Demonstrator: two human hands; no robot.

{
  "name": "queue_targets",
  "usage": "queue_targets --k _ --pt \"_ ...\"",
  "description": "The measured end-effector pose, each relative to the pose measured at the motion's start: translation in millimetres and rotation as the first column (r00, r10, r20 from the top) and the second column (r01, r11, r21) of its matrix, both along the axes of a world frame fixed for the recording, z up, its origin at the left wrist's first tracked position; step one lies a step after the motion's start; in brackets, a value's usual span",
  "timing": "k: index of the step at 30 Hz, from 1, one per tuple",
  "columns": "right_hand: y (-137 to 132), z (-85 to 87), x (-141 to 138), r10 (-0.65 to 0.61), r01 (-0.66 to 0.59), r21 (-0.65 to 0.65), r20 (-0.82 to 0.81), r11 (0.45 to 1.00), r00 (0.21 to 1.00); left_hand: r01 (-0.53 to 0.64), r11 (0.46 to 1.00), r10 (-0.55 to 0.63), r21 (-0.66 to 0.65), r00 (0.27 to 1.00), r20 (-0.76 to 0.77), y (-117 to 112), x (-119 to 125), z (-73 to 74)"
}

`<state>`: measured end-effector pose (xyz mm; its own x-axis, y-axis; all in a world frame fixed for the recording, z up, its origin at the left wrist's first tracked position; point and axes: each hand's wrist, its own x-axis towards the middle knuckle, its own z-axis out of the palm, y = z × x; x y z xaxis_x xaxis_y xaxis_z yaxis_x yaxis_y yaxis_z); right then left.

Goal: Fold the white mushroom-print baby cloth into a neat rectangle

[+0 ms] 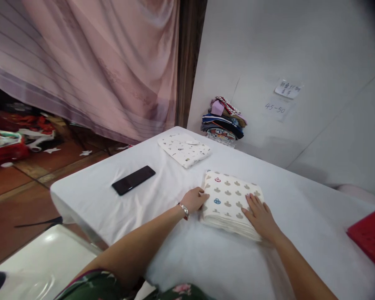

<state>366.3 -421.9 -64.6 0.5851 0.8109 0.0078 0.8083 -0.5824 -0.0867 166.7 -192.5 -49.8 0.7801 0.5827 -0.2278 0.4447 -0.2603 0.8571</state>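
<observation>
A folded cream cloth (229, 200) printed with small tan shapes lies on the white-covered table (300, 216). My left hand (194, 200) is at the cloth's left edge, fingers curled against it. My right hand (260, 214) lies flat on top of the cloth's near right corner, fingers stretched out. A bracelet sits on my left wrist.
A second folded patterned garment (184, 150) lies farther back, a black phone (133, 180) to the left. A pile of folded clothes (224, 120) sits against the white wall. A red basket (371, 237) is at the right edge. A pink curtain (96, 62) hangs at left.
</observation>
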Motion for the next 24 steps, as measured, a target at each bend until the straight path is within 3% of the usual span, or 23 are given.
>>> queue_targets --k 5,8,10,12,15,17,24 --pt "3 23.2 0 -0.026 0.032 0.040 -0.141 0.999 0.990 0.010 1.000 -0.008 -0.027 0.997 0.075 -3 -5 3.8" --pt "11 49.3 -24 -0.026 0.071 0.193 -0.223 0.979 0.974 0.035 0.996 -0.030 -0.084 0.998 0.058 0 -6 6.6" --pt "19 63.3 -50 0.055 0.024 0.334 -0.225 0.942 0.973 0.060 0.992 -0.056 -0.115 0.998 0.039 2 -6 7.2" --pt "26 69.5 -78 0.198 -0.103 0.439 -0.177 0.893 0.964 0.090 0.985 -0.087 -0.144 0.996 0.025 3 -6 7.9" --pt "34 63.8 -110 0.383 -0.312 0.486 -0.053 0.817 0.922 0.140 0.968 -0.142 -0.208 0.990 0.004 2 -8 11.5" --pt "35 54.7 -121 0.428 -0.382 0.469 0.009 0.797 0.904 0.163 0.954 -0.172 -0.250 0.985 -0.013 0 -9 15.6" --pt "39 40.8 -126 0.386 -0.358 0.513 0.056 0.780 0.921 0.140 0.960 -0.153 -0.244 0.988 -0.033 -4 -9 19.6"
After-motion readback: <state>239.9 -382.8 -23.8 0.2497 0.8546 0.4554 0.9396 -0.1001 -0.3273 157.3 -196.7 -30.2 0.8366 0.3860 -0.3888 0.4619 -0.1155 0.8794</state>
